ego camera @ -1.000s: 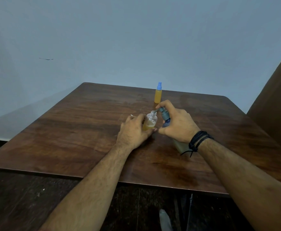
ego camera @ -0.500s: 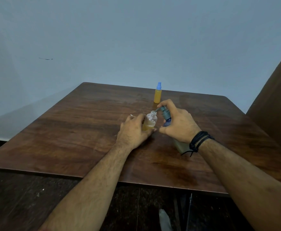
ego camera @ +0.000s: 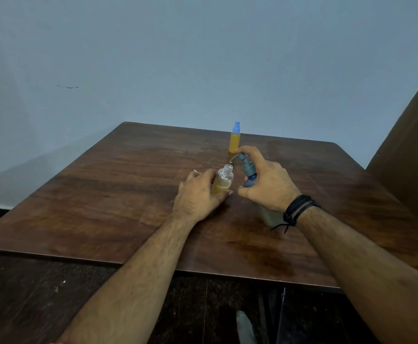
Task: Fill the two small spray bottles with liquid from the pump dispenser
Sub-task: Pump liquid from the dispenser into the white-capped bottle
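My left hand (ego camera: 199,194) grips an uncapped clear spray bottle (ego camera: 224,181), partly filled with amber liquid, upright on the wooden table (ego camera: 103,194). My right hand (ego camera: 265,184) wraps the neck of the pump dispenser (ego camera: 246,168); its forefinger lies on the grey pump head, whose spout hangs just above the open bottle's mouth. The dispenser's pale body (ego camera: 268,216) shows below my wrist. A second spray bottle (ego camera: 235,141), amber-filled with a blue cap on, stands farther back.
A brown panel (ego camera: 411,155) rises at the table's right side. A grey wall stands behind the table. Dark floor lies below the near edge, with a foot (ego camera: 245,327) visible there.
The pump head has risen a little under my right forefinger. Both hands and the bottles otherwise stay where they were.
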